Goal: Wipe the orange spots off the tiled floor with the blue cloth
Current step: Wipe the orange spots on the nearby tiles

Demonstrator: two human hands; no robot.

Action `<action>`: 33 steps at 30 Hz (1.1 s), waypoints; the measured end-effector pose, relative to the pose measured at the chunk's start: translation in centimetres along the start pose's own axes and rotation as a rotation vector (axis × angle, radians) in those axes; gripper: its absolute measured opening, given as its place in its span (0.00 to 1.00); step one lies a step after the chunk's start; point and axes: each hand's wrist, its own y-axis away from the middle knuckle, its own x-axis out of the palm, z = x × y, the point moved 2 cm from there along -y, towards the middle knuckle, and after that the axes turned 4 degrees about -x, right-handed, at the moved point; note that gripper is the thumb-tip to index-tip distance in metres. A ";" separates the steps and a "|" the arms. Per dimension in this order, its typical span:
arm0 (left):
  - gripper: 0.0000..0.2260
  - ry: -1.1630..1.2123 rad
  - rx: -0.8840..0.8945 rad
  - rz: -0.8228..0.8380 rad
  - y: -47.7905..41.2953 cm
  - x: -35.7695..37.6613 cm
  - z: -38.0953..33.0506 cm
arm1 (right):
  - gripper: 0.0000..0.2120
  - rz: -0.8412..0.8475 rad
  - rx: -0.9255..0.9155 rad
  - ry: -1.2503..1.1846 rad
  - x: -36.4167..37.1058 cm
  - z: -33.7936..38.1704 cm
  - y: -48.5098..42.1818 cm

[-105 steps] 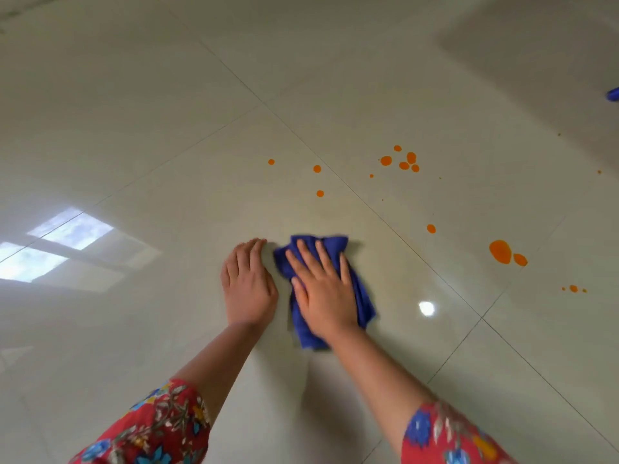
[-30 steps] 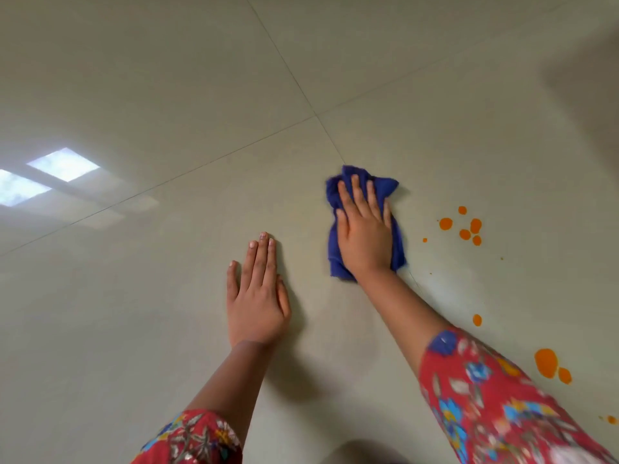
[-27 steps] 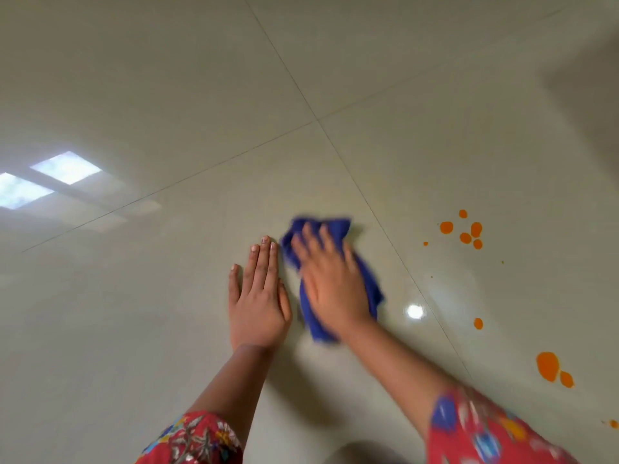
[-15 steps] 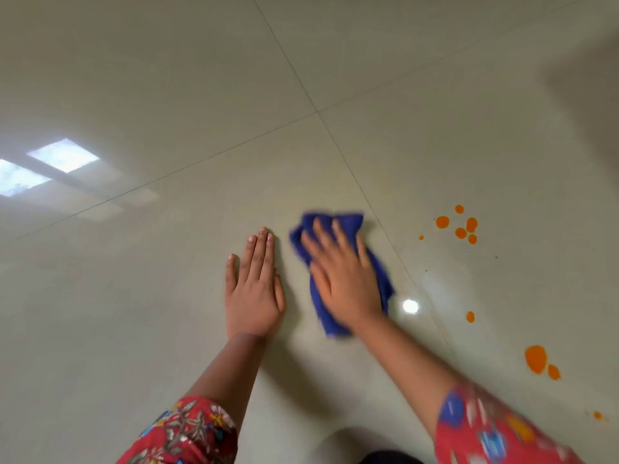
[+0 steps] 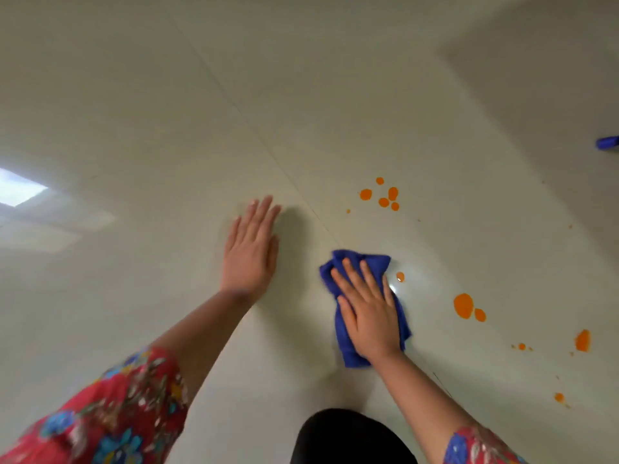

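Note:
My right hand [image 5: 366, 311] presses flat, fingers straight, on the crumpled blue cloth [image 5: 348, 353] lying on the pale tiled floor [image 5: 167, 112]. A small orange spot [image 5: 400, 276] sits just right of the cloth's top edge. A cluster of orange spots [image 5: 383, 195] lies farther up and right. A large orange blot [image 5: 464, 305] with a smaller one beside it lies to the right, and more orange spots [image 5: 582, 340] trail toward the right edge. My left hand [image 5: 250, 251] rests flat on the floor to the left of the cloth.
A blue object [image 5: 608, 142] pokes in at the right edge. A dark shape [image 5: 351, 437], part of my body, fills the bottom middle. A grout line [image 5: 268, 152] runs diagonally between the hands. A bright window reflection [image 5: 20, 189] shows at left.
My right hand has slid the cloth to the right and nearer to me, across the grout line, close to a small orange spot. The view has shifted; the left hand stays flat on the floor.

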 end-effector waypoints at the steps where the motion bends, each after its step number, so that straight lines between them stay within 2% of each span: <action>1: 0.24 0.017 0.003 0.052 -1.1 0.9 -1.8 | 0.24 -0.009 0.075 0.009 -0.7 -1.2 -0.8; 3: 0.27 -0.012 -0.080 0.135 -2.3 3.2 -4.5 | 0.24 -0.036 0.201 -0.002 -1.6 -1.9 -3.7; 5: 0.27 -0.113 -0.181 0.118 -2.5 5.0 -5.6 | 0.25 -0.045 0.228 -0.025 -1.6 -1.3 -5.3; 11: 0.28 -0.204 -0.185 -0.008 -2.4 6.1 -5.6 | 0.23 -0.063 0.063 -0.005 -0.2 -4.7 0.5; 15: 0.28 -0.227 -0.181 -0.008 -2.1 6.4 -5.6 | 0.24 -0.163 0.348 -0.046 -1.8 -5.7 -3.7; 16: 0.28 -0.221 -0.185 -0.010 -2.2 6.3 -5.6 | 0.24 -0.154 0.343 -0.079 -1.8 -5.0 -4.3; 19: 0.28 -0.212 -0.196 -0.006 -2.2 6.1 -5.9 | 0.22 -0.087 0.037 -0.074 -0.5 -3.9 -0.2; 20: 0.28 -0.214 -0.196 -0.002 -2.2 6.1 -5.9 | 0.21 -0.090 -0.013 -0.085 -0.5 -5.1 1.4; 22: 0.28 -0.212 -0.197 -0.006 -2.3 6.2 -5.8 | 0.21 -0.164 0.090 -0.113 -1.2 -8.5 1.3; 25: 0.28 -0.217 -0.191 -0.015 -2.3 6.3 -5.8 | 0.20 -0.301 0.412 -0.190 -3.2 -10.6 -5.2; 27: 0.28 -0.221 -0.193 -0.022 -2.2 6.3 -5.8 | 0.20 -0.293 0.397 -0.202 -3.3 -8.2 -8.1; 30: 0.28 -0.210 -0.191 -0.029 -2.2 6.2 -5.8 | 0.22 -0.184 0.219 -0.136 -1.6 -5.2 -5.1; 31: 0.28 -0.208 -0.190 -0.028 -2.2 6.2 -5.7 | 0.22 -0.176 0.229 -0.126 -1.4 -5.6 -3.6; 33: 0.28 -0.204 -0.184 -0.034 -2.3 6.4 -5.7 | 0.21 -0.216 0.374 -0.143 -1.9 -8.3 -3.8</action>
